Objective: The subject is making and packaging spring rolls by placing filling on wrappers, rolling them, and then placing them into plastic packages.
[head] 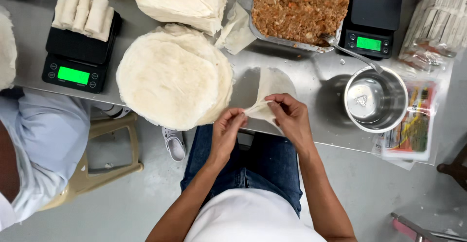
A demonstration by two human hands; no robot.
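Two hands met at the near edge of the counter (292, 62); our left hand (226, 135) and our right hand (292, 118) both had their fingers pinched closed on one thin wrapper (270, 89), each taking a side of its near corner; the rest of the sheet lay out flat on the steel, so we judged the pinching served to part or fold that one corner. The wrapper sat just right of the big round stack of wrappers (172, 76), close enough to draw from. Beyond it stood a tray of minced filling (296, 8); to the right a steel pot (377, 98) held a spoon (350, 52), within reach of the right hand. Finished rolls (83, 11) rested on a black scale (78, 59) at the left, apparently for weighing; a second scale (372, 20) stood behind the pot; another person's pale sleeve (44, 140) showed at the left edge.
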